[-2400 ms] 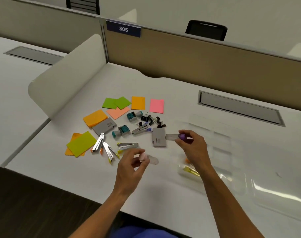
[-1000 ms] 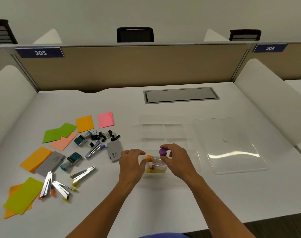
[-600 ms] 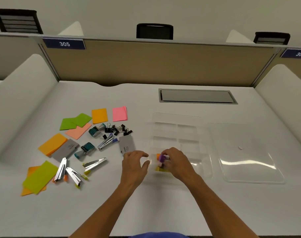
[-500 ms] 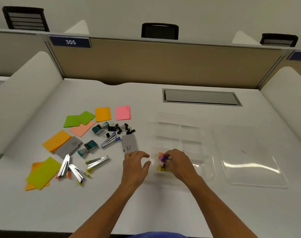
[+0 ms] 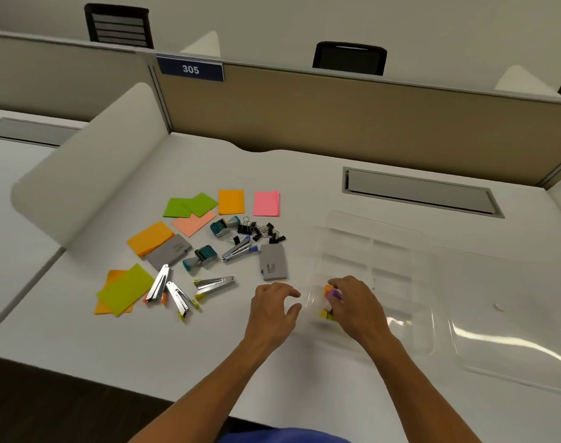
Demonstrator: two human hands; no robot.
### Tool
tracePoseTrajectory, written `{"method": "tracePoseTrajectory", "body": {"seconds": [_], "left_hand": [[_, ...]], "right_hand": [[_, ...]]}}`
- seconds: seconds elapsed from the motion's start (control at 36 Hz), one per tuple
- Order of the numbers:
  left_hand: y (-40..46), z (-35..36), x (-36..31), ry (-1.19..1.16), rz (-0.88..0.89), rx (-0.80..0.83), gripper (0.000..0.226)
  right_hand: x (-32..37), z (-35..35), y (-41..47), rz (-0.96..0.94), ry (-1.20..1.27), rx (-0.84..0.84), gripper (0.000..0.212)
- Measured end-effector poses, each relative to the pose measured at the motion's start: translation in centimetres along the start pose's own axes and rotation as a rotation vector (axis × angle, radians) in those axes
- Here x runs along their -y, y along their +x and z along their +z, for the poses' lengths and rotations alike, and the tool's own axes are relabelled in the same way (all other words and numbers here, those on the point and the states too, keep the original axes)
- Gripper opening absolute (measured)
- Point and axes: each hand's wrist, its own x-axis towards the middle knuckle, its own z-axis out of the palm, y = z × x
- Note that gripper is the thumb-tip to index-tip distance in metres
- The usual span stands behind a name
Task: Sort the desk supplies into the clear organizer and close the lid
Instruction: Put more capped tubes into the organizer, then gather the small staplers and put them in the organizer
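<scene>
Right hand (image 5: 355, 306) reaching into the near-left compartment of the clear plastic compartmented organizer (image 5: 397, 251), fingers closed on a small purple-capped tube (image 5: 333, 294) among orange and yellow pieces. Left hand (image 5: 272, 310) open, empty, fingers spread just beside the organizer's 9 o'clock wall. Detached clear lid (image 5: 509, 318) lies at 3 o'clock; staplers, binder clips and sticky notes on the white worktop (image 5: 208, 353) at 9 to 10 o'clock.
</scene>
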Motion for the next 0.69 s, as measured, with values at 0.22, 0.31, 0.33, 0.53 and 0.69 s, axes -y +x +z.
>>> {"method": "tracePoseTrajectory", "body": {"seconds": [0.22,0.31,0.33,0.53,0.69], "left_hand": [[-0.6,-1.8,2.6,0.008,-0.043,-0.069,0.024],[-1.0,-2.7,4.0,0.005,-0.079,-0.101,0.024],[-1.2,-3.0,4.5,-0.002,-0.088,-0.113,0.024],[-1.9,-5.1,8.3,-0.029,-0.137,-0.252,0.026],[-1.8,-7.6,11.3,0.035,-0.18,-0.311,0.032]], "right_hand": [[3.6,-0.2,0.2,-0.167,0.061,-0.116,0.029],[4.9,0.2,0.3,-0.236,0.096,-0.107,0.027],[5.4,0.4,0.4,-0.254,0.101,-0.094,0.028],[8.8,2.2,0.8,-0.346,0.085,0.011,0.032],[11.4,3.9,1.6,-0.414,0.029,0.154,0.04]]}}
